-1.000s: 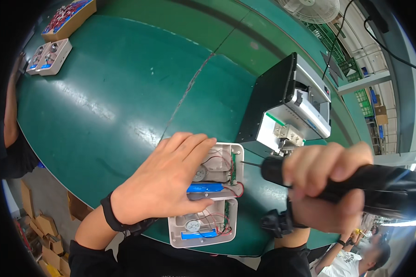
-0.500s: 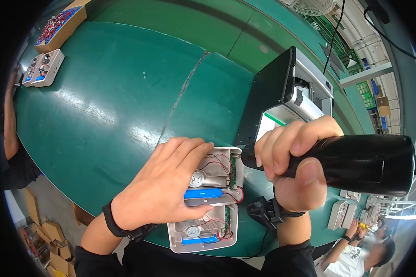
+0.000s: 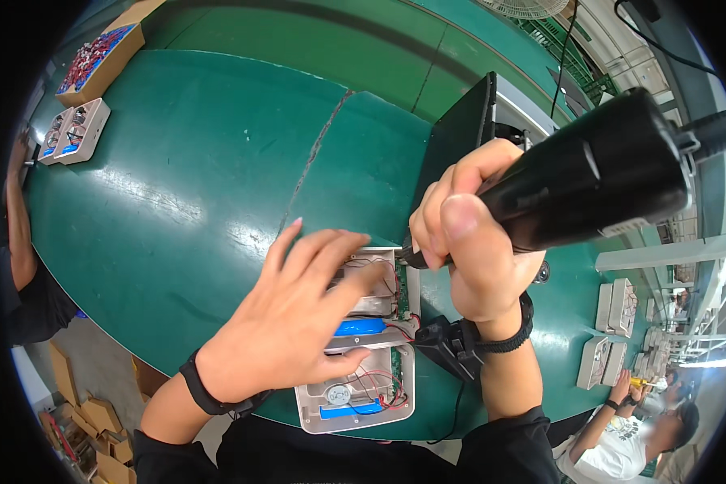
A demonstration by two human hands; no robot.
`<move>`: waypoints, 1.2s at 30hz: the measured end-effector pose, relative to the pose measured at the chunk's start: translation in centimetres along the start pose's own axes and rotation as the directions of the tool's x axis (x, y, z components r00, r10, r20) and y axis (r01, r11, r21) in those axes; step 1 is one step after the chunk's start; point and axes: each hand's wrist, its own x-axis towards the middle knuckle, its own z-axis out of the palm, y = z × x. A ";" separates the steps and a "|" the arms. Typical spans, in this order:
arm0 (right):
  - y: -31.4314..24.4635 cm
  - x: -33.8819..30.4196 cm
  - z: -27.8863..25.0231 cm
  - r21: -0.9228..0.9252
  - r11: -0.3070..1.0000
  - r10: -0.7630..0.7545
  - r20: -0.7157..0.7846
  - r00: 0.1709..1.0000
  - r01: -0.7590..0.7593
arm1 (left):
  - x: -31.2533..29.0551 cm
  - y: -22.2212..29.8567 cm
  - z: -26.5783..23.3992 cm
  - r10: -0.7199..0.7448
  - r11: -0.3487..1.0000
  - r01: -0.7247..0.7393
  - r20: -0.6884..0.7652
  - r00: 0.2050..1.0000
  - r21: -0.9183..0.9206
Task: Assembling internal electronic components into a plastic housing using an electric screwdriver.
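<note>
Right hand (image 3: 476, 234) is wrapped firmly around a black electric screwdriver (image 3: 589, 173), thumb laid along its smooth, rounded plastic barrel. Its nose points at the upper right corner of the upper case (image 3: 363, 344); whether the bit meets a screw is hidden. Left hand (image 3: 286, 323) is spread wide, palm down and grasping nothing, its fingers fanned over that case's left part; one finger is blurred, and I cannot tell how much of the hand presses on the plastic.

The upper case, a shallow pale grey shell with rounded corners, lies on the desk (image 3: 194, 161) in front of the person. Inside are a blue cylindrical battery (image 3: 359, 327), a narrow green circuit board (image 3: 402, 286) and thin red and black wires. Just below it sits a matching lower case (image 3: 355, 426), holding a round metal motor (image 3: 339, 394), another blue battery (image 3: 351, 410) and looping wires.

Far left, a cardboard box (image 3: 109, 78) is filled with blue and red parts, near a pair of open cases (image 3: 89, 145). The desk's green surface is glossy, with a ragged dark seam.
</note>
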 end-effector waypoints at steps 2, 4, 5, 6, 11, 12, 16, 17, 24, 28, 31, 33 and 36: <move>-0.4 -0.3 0.0 -0.009 1.000 -0.006 0.003 1.000 0.006 | 0.0 0.1 -0.1 0.058 0.998 -0.060 0.056 0.997 0.029; -1.7 -1.4 -0.7 0.033 0.999 0.039 -0.122 0.992 -0.035 | 0.0 0.1 -0.4 0.136 0.984 -0.154 0.175 0.975 0.093; -3.1 -1.6 -1.8 0.119 0.992 -0.043 -0.072 0.996 0.052 | 0.1 0.2 -0.4 0.133 0.984 -0.150 0.163 0.978 0.097; -5.1 -1.7 -2.9 0.205 0.970 -0.127 -0.033 0.991 0.131 | 0.3 0.5 -0.3 0.153 0.980 -0.171 0.171 0.973 0.099; -7.2 -1.9 -4.9 0.039 0.978 -0.191 -0.220 0.957 0.204 | 0.6 0.2 0.2 0.191 0.969 -0.218 0.202 0.961 0.118; -7.0 -1.9 -5.3 -0.009 0.978 -0.205 -0.253 0.946 0.210 | 0.8 0.3 0.4 0.191 0.968 -0.218 0.203 0.960 0.123; -6.2 -2.0 -6.0 0.029 0.989 -0.135 -0.260 0.956 0.148 | 1.5 0.8 0.4 0.200 0.952 -0.250 0.256 0.946 0.177; -6.2 -2.1 -5.9 0.032 0.989 -0.133 -0.268 0.954 0.146 | 1.5 1.0 0.3 0.201 0.951 -0.252 0.265 0.943 0.177; -7.5 -2.9 -4.1 0.188 0.982 0.046 -0.163 0.986 -0.014 | 0.8 0.3 0.4 0.196 0.965 -0.230 0.240 0.951 0.123; -8.3 -4.7 -2.2 0.340 0.938 0.109 -0.092 0.990 -0.071 | 0.5 0.3 0.5 0.199 0.968 -0.225 0.208 0.958 0.112; -6.6 -4.9 -0.8 0.204 0.977 -0.080 0.049 0.996 0.069 | 0.5 0.3 0.9 0.198 0.971 -0.218 0.182 0.963 0.102; -5.3 -5.0 -0.9 0.209 0.977 -0.067 0.073 0.995 0.050 | 0.2 0.1 0.9 0.180 0.974 -0.200 0.170 0.969 0.111; -4.5 -5.2 -0.9 0.203 0.979 -0.047 0.101 0.994 0.026 | 0.0 -0.1 0.9 0.175 0.978 -0.190 0.164 0.971 0.084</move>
